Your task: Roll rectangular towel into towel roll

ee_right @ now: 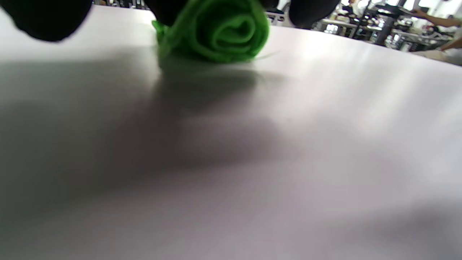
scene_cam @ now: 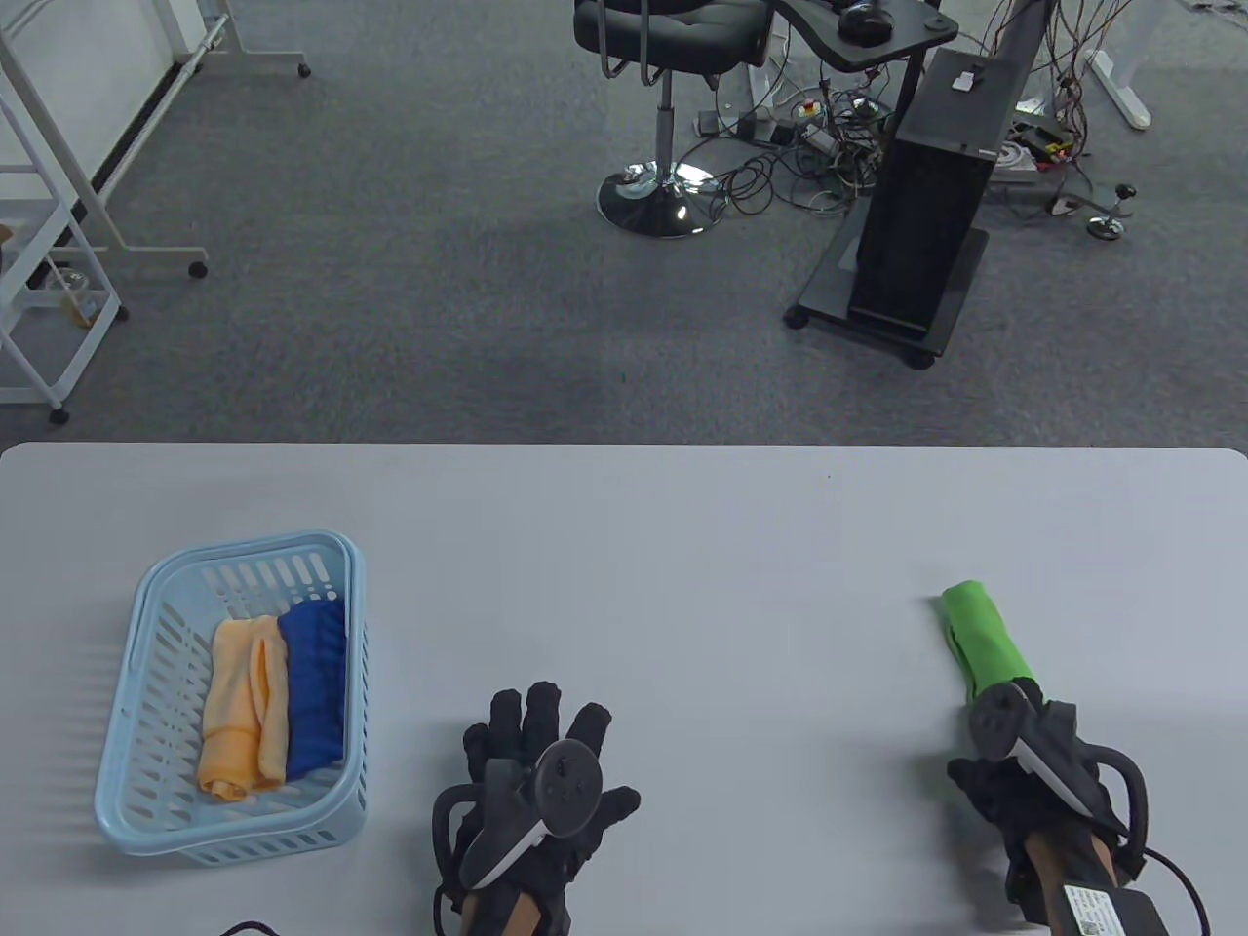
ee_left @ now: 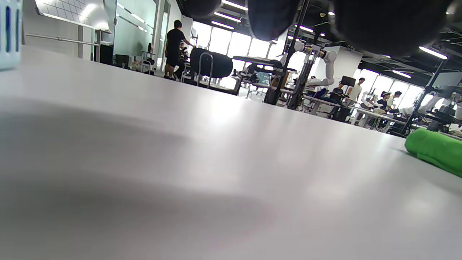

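Note:
A green towel roll (scene_cam: 985, 639) lies on the grey table (scene_cam: 643, 585) at the right, pointing away and slightly left. My right hand (scene_cam: 1019, 726) is at its near end. In the right wrist view the roll's spiral end (ee_right: 220, 30) sits between my gloved fingers (ee_right: 314, 11), which curl over it. My left hand (scene_cam: 541, 760) lies flat on the table near the front edge, left of centre, fingers spread and holding nothing. In the left wrist view its fingers (ee_left: 382, 25) hang at the top, and the green roll (ee_left: 435, 150) shows far right.
A light blue basket (scene_cam: 146, 604) stands at the table's left and holds a rolled orange towel (scene_cam: 239, 717) beside a rolled blue towel (scene_cam: 314, 682). Its wall shows at the left wrist view's left edge (ee_left: 9, 32). Beyond the table are carpet, a chair and cables.

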`<state>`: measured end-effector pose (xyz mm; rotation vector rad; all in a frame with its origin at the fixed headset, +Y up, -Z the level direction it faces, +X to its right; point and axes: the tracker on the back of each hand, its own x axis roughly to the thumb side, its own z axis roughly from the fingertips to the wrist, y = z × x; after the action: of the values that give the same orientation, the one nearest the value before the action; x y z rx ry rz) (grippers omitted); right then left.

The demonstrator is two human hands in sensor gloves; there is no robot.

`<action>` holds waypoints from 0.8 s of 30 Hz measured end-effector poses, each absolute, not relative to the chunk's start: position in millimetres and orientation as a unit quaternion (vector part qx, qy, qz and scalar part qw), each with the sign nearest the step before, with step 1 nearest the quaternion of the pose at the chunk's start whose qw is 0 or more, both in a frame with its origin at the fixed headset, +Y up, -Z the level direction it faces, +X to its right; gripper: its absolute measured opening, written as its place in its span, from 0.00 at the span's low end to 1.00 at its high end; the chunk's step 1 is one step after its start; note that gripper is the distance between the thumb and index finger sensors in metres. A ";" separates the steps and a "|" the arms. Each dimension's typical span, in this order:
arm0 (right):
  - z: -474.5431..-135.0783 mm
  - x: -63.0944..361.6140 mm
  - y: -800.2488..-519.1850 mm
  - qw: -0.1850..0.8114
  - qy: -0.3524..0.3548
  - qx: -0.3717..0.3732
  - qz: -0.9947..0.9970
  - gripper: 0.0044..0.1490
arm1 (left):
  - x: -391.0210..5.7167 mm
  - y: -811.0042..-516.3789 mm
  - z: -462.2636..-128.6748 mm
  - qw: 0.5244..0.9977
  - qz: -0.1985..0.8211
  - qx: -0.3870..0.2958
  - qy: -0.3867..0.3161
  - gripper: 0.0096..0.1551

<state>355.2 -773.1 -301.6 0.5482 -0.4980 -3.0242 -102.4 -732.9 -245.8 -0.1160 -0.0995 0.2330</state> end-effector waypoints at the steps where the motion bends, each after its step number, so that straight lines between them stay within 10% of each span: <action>1: -302.4 357.1 -773.3 0.012 -0.162 0.180 -0.970 0.56 | -102.3 -732.9 -245.9 0.990 0.116 -0.058 -0.050 0.52; 24: -318.9 384.5 -778.4 0.013 -0.166 0.261 -0.951 0.58 | -97.6 -734.9 -248.0 0.988 0.114 -0.079 -0.060 0.53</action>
<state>384.5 -778.4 -318.9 0.8148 -0.5187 -2.9629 -97.6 -734.9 -248.0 -0.1596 -0.1196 0.2297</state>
